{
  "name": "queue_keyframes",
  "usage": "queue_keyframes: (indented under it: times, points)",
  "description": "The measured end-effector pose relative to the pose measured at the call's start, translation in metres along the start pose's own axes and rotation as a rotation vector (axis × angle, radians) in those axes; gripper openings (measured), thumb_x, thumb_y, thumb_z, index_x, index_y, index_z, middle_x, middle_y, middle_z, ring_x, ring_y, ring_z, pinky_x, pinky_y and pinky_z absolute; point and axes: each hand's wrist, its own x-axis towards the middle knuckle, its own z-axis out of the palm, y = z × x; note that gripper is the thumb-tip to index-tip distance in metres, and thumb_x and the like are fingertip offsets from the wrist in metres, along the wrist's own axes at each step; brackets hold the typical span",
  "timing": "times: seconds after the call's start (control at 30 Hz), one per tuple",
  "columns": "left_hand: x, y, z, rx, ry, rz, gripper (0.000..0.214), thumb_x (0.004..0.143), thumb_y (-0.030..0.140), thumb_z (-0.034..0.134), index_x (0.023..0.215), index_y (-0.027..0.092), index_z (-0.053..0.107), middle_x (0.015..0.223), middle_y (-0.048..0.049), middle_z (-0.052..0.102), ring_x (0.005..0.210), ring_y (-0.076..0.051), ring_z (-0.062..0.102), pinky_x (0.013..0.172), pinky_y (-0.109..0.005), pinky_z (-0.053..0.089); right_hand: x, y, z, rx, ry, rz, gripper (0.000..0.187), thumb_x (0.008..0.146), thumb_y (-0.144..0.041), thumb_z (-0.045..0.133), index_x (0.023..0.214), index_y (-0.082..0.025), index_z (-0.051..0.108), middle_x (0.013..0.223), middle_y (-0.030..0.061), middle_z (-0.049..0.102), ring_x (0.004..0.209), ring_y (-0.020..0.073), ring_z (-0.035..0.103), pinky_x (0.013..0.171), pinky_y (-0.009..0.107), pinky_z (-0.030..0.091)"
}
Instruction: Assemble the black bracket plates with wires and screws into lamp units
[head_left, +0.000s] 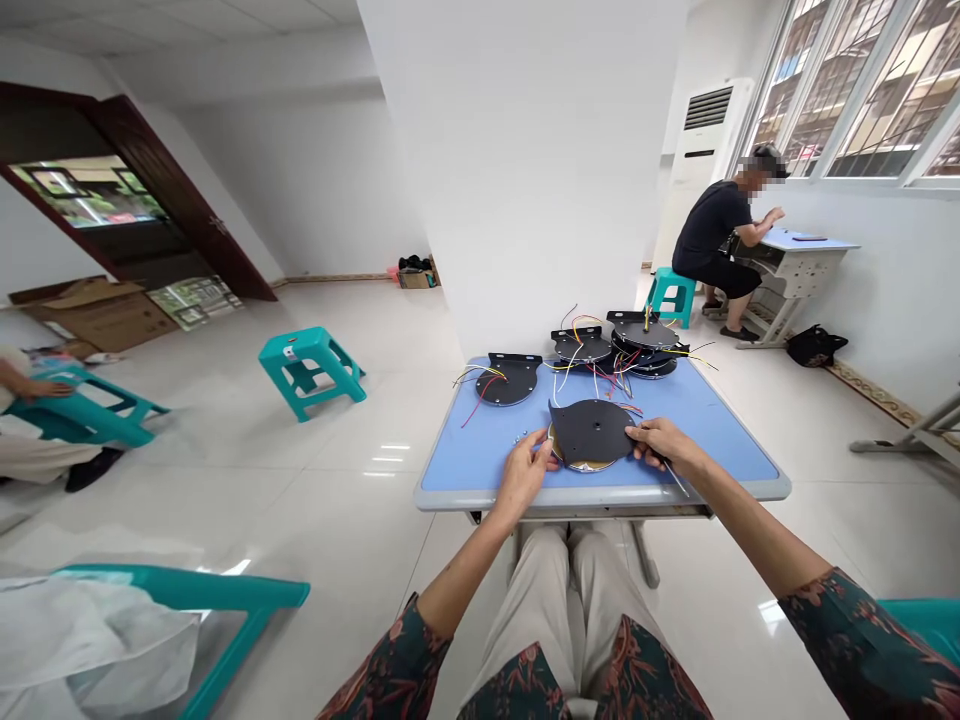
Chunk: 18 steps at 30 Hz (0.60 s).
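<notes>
A black round plate (592,432) with a flat tab lies over a brownish disc (591,466) near the table's front edge. My left hand (527,468) pinches the left rim of this pair between thumb and fingers. At the right rim, my right hand (663,444) grips the black plate. A thin tool with a pale metal shaft (676,480), looking like a screwdriver, sticks out below the same hand; its handle is hidden. Several small screws (519,438) lie left of the plate. Coloured wires (628,409) emerge behind it.
On the blue table (465,470), a wired black disc (507,382) sits back left. More wired discs (582,345) and a stack of them (646,334) stand back right against the white pillar (540,180). Green stools (311,368) stand around. Another person (716,225) sits at a far desk.
</notes>
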Motion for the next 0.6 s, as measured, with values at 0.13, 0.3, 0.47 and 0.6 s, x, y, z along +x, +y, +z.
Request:
queue_keyframes:
  times: [0.13, 0.3, 0.47, 0.6]
  points:
    - [-0.003, 0.014, -0.002, 0.195, 0.035, 0.033, 0.037, 0.097, 0.04, 0.055, 0.122, 0.014, 0.064, 0.102, -0.0092, 0.071, 0.065, -0.014, 0.069, 0.068, -0.029, 0.056, 0.001, 0.0, -0.013, -0.256, 0.121, -0.045, 0.031, 0.101, -0.04, 0.048, 0.079, -0.019, 0.055, 0.062, 0.0028, 0.063, 0.044, 0.0116, 0.051, 0.044, 0.024, 0.035]
    - [-0.001, 0.036, 0.007, 0.528, 0.142, 0.096, 0.036, 0.089, 0.051, 0.063, 0.107, 0.019, 0.064, 0.078, -0.0013, 0.067, 0.073, -0.02, 0.066, 0.072, -0.03, 0.049, 0.003, 0.002, -0.034, -0.712, 0.312, -0.164, 0.017, 0.099, -0.03, 0.052, 0.107, -0.016, 0.059, 0.097, 0.0165, 0.072, 0.091, 0.0298, 0.068, 0.07, 0.033, 0.042]
    - [0.013, 0.045, 0.02, 0.491, 0.142, 0.043, 0.041, 0.085, 0.029, 0.065, 0.124, 0.017, 0.057, 0.064, 0.0022, 0.063, 0.069, -0.022, 0.068, 0.071, -0.03, 0.046, 0.002, 0.008, -0.024, -0.949, 0.284, -0.315, 0.018, 0.098, -0.017, 0.051, 0.114, -0.019, 0.06, 0.111, 0.0149, 0.07, 0.1, 0.0277, 0.067, 0.076, 0.032, 0.04]
    - [0.019, 0.04, 0.019, 0.336, 0.101, 0.02, 0.059, 0.081, 0.016, 0.058, 0.139, 0.015, 0.047, 0.055, 0.0073, 0.057, 0.05, -0.018, 0.061, 0.061, -0.028, 0.046, 0.006, 0.012, -0.023, -1.01, 0.314, -0.395, 0.022, 0.1, -0.016, 0.049, 0.117, -0.02, 0.062, 0.113, 0.0136, 0.07, 0.105, 0.0257, 0.064, 0.08, 0.031, 0.04]
